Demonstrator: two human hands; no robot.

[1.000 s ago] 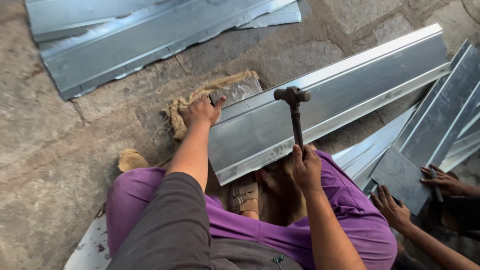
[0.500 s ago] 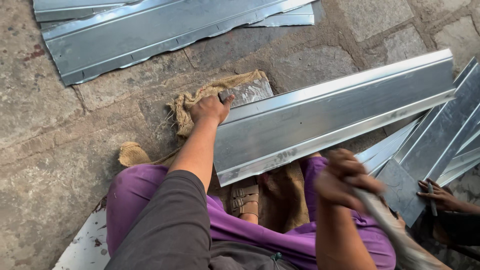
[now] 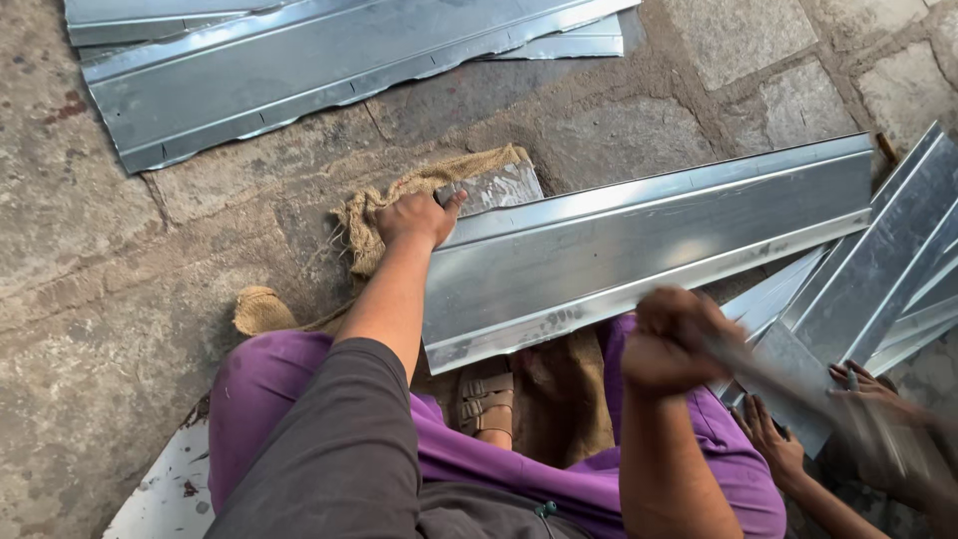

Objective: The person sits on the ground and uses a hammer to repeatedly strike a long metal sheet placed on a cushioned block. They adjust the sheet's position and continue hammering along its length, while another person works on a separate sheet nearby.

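Stone floor point(image 3: 120, 299) under me. Long folded metal sheet point(image 3: 649, 250) lies across my lap, one end on burlap cloth point(image 3: 399, 195). More sheets point(image 3: 319, 60) stacked ahead. My left hand point(image 3: 417, 218) presses flat on sheet's near end, fingers spread. My right hand point(image 3: 671, 341) fisted around blurred hammer handle point(image 3: 788, 384), beside sheet's lower edge. Another person's hands point(image 3: 858, 384) on sheets at right.

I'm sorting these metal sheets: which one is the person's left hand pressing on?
The long folded sheet lying across the purple-clad lap: the left hand presses its upper left corner by the burlap cloth. The others lie untouched at the top and far right.
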